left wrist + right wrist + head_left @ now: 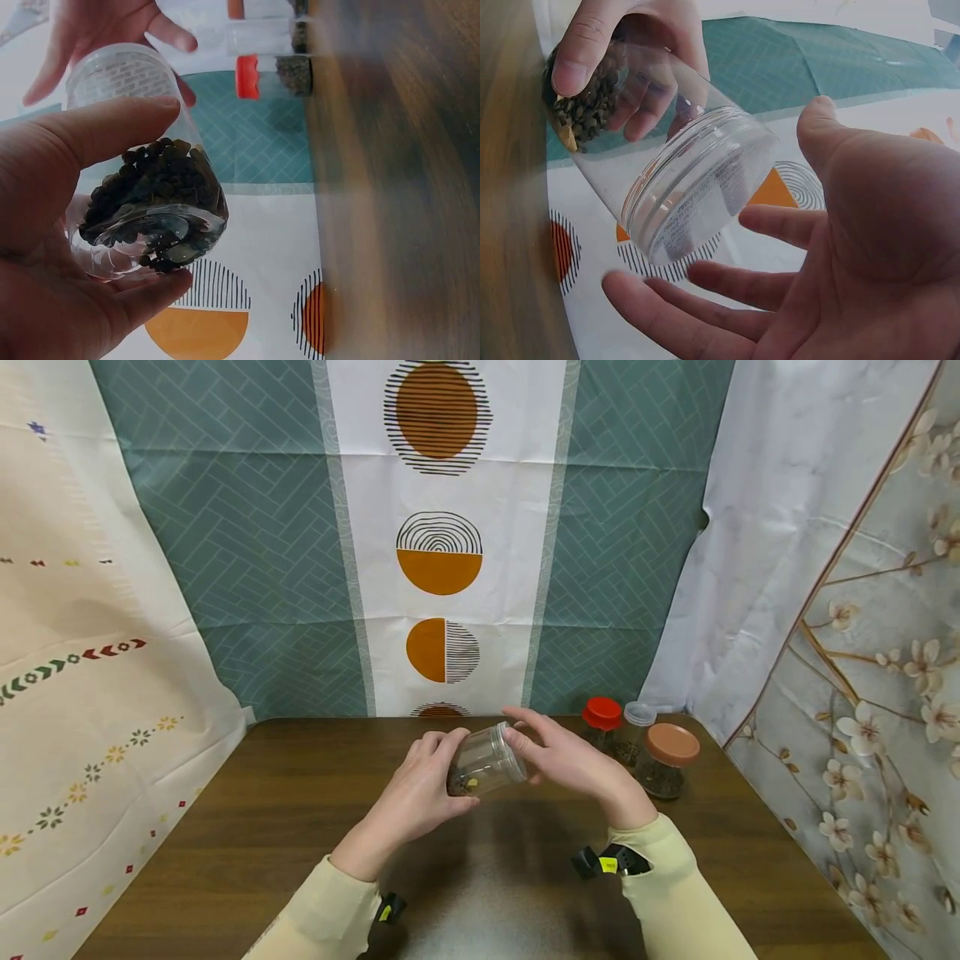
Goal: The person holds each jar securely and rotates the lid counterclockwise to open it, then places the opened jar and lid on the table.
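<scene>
A clear plastic jar [486,762] with a clear screw lid is held tilted above the wooden table [262,827]. Dark round seeds [154,187] lie heaped in its lower end. My left hand [423,785] grips that seed-filled base, thumb on one side and fingers on the other [112,135]. My right hand [558,756] is at the lid end, fingers spread and relaxed. In the right wrist view the palm [855,225] faces the lid [697,184] with a gap between them.
Three small jars stand at the table's back right: one with a red lid [602,713], one with a clear lid [639,714], one with a brown lid [672,745]. Patterned cloth backdrops hang behind and on both sides.
</scene>
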Demonstrator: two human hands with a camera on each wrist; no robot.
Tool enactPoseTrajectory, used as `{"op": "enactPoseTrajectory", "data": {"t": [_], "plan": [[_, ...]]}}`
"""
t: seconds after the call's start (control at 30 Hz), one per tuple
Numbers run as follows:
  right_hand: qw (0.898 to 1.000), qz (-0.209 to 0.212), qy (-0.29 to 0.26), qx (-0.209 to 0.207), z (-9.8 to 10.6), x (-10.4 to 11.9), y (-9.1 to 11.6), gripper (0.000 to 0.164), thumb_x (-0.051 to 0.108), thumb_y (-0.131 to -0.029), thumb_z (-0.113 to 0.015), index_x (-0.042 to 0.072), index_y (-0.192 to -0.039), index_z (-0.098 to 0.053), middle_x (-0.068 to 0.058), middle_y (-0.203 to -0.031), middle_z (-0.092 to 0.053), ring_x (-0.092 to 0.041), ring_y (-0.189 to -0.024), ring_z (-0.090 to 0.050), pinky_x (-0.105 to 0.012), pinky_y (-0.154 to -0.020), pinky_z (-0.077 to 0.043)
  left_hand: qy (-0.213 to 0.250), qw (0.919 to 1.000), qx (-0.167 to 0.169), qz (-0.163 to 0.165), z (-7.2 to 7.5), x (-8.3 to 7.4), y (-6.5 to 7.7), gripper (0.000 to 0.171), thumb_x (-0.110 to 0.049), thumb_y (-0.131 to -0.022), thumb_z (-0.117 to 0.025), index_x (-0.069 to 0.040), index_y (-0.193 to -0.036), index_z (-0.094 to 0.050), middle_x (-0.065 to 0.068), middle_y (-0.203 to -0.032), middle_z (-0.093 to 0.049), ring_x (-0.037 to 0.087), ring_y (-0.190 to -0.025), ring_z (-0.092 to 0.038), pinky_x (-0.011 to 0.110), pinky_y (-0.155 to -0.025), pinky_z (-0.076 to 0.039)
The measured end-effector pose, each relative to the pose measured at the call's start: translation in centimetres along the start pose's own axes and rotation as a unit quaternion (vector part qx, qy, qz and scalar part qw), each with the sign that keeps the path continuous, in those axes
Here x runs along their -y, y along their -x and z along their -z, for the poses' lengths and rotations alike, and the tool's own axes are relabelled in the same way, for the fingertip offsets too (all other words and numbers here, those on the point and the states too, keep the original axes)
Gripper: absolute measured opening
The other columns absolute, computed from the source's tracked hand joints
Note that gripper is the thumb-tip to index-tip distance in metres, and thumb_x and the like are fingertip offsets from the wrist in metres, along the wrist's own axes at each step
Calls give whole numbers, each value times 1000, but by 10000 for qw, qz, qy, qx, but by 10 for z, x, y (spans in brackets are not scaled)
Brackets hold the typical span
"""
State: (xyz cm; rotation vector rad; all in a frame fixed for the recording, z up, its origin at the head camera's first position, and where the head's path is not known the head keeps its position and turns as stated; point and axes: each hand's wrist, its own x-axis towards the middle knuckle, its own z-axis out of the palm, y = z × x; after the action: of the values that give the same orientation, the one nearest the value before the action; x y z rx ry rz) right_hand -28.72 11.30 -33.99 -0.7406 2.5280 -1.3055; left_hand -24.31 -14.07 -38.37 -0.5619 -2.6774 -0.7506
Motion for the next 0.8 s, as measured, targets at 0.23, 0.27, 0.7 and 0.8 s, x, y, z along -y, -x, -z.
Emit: {"op": "enactPoseTrajectory", "data": {"t": [0.23, 0.27, 0.7, 0.8], "plan": [[9996, -96, 238, 142, 0, 1, -3, 70, 52, -110, -65, 22, -170, -42, -15, -150, -61, -27, -81, -75, -46, -89, -60, -13, 10000, 35, 8, 0, 1, -1, 96, -27, -77, -105, -15, -156, -52, 17, -138, -57, 36, -122, -53, 53, -98, -55], [9996, -76, 240, 147, 0, 1, -3, 71, 51, -110, -66, 22, -170, -42, -15, -150, -61, -26, -80, -75, -46, -89, -60, -9, 10000, 41, -5, 1, 1, -1, 97, -27, -77, -105, -15, -156, -52, 17, -138, -57, 36, -122, -54, 53, -98, -55], [9989, 393, -80, 260, 0, 0, -1, 66, 36, -109, -73, 20, -166, -45, -14, -147, -63, -29, -107, -70, -44, -89, -59, 57, 10000, 37, -48, 3, 2, -1, 97, -27, -77, -105, -15, -157, -52, 18, -139, -57, 37, -122, -54, 54, -98, -55], [9982, 474, -198, 323, -1, 0, 0, 66, 32, -108, -75, 20, -166, -45, -15, -147, -63, -32, -128, -65, -43, -94, -61, 38, 10000, 34, -52, 3, 2, 0, 96, -27, -77, -105, -15, -156, -52, 18, -138, -57, 37, -122, -54, 54, -98, -55]]}}
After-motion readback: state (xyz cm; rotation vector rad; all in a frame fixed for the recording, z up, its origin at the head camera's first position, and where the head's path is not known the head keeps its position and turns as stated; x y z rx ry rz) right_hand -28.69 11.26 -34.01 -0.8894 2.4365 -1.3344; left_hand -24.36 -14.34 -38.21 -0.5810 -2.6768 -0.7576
